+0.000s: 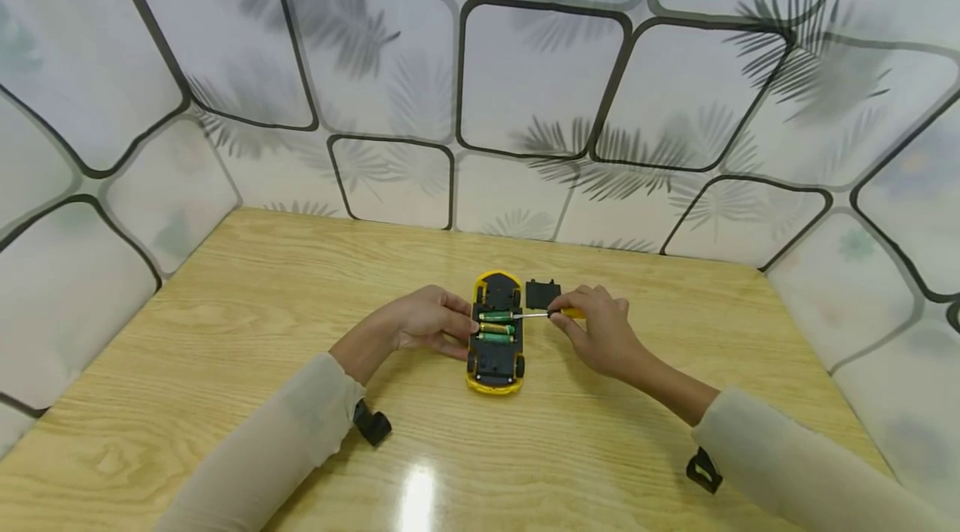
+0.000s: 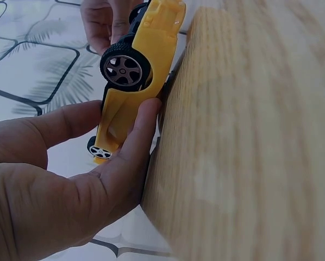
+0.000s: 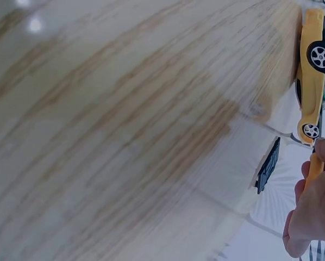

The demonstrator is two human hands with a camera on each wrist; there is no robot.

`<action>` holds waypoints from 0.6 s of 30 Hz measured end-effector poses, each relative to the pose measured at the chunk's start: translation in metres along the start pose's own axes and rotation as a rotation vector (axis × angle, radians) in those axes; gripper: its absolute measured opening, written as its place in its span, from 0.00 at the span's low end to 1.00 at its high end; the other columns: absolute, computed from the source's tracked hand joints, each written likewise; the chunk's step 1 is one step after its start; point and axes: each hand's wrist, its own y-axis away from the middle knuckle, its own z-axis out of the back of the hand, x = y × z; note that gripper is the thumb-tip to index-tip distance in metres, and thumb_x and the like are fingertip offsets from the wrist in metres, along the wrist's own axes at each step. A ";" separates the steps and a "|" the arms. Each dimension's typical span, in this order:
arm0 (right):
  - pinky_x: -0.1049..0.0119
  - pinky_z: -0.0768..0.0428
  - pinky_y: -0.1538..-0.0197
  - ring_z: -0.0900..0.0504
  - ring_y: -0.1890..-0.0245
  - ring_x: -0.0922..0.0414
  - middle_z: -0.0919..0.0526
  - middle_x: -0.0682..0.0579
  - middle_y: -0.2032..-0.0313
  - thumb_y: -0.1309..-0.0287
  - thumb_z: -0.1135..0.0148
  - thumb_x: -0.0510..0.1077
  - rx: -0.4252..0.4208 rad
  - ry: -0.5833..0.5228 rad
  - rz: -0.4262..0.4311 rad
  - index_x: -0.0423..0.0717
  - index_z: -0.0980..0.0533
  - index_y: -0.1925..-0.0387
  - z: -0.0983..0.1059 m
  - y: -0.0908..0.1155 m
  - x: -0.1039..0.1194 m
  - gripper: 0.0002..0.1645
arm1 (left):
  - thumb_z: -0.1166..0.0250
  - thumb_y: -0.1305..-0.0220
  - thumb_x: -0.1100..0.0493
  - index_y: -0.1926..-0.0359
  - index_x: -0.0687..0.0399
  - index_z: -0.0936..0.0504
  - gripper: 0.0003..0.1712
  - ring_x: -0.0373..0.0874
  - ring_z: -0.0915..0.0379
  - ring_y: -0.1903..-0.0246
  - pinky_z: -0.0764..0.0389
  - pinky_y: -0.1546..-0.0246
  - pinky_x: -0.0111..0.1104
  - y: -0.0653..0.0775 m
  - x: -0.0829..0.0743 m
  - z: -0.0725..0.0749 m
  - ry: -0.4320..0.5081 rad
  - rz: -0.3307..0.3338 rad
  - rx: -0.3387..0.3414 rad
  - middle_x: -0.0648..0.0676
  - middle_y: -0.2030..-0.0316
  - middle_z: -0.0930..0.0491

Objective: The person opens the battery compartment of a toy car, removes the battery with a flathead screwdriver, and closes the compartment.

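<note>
White fabric-like wall covering [image 1: 536, 82], printed with rounded black-outlined panels and grey fronds, surrounds a pale, glossy wood-grained table [image 1: 592, 457]; near the table's middle, a yellow-and-black toy car [image 1: 495, 361] with 4 treaded wheels lies underside up, its battery bay open; the left hand [image 1: 427, 322] grips its side, thumb by the underside edge and fingers lower along the body; the right hand [image 1: 600, 336] pinches a slim yellow-handled metal screwdriver [image 1: 534, 315]; the flat, squarish black cover [image 1: 542, 294] with small tabs lies just beside the car; 3 smooth green-and-gold cylindrical batteries [image 1: 497, 329] sit in the bay, the tip reaching the far one's end, though contact is unclear; the tip could skid off that slick casing and scratch it if pushed at an angle; a freed battery might spring out and roll; the curved roof could rock should the left grip slacken.
</note>
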 end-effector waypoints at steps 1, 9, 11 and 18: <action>0.49 0.42 0.58 0.25 0.62 0.47 0.14 0.50 0.58 0.33 0.32 0.41 0.003 -0.004 -0.004 0.47 0.14 0.57 0.000 0.000 0.000 0.06 | 0.39 0.28 0.69 0.37 0.74 0.25 0.21 0.57 0.16 0.50 0.14 0.49 0.48 0.000 0.000 0.000 0.001 -0.001 0.001 0.65 0.49 0.17; 0.46 0.40 0.58 0.25 0.60 0.50 0.14 0.50 0.58 0.35 0.30 0.41 -0.013 0.032 0.042 0.47 0.13 0.57 0.003 -0.001 -0.001 0.06 | 0.39 0.28 0.69 0.37 0.74 0.26 0.22 0.57 0.16 0.50 0.14 0.49 0.47 0.001 -0.002 0.000 -0.006 0.005 -0.003 0.66 0.48 0.17; 0.46 0.40 0.58 0.24 0.61 0.50 0.14 0.50 0.59 0.36 0.29 0.40 -0.021 0.046 0.060 0.46 0.13 0.58 0.005 -0.002 0.000 0.06 | 0.39 0.28 0.69 0.37 0.74 0.26 0.22 0.56 0.16 0.50 0.14 0.49 0.47 0.000 -0.001 0.000 -0.009 0.006 -0.003 0.66 0.48 0.17; 0.47 0.39 0.59 0.25 0.63 0.51 0.14 0.53 0.63 0.39 0.27 0.40 -0.012 0.111 0.100 0.47 0.13 0.60 0.013 -0.004 0.008 0.05 | 0.39 0.28 0.69 0.36 0.74 0.26 0.23 0.56 0.16 0.50 0.14 0.49 0.47 -0.001 -0.001 0.001 -0.005 0.018 -0.010 0.66 0.48 0.17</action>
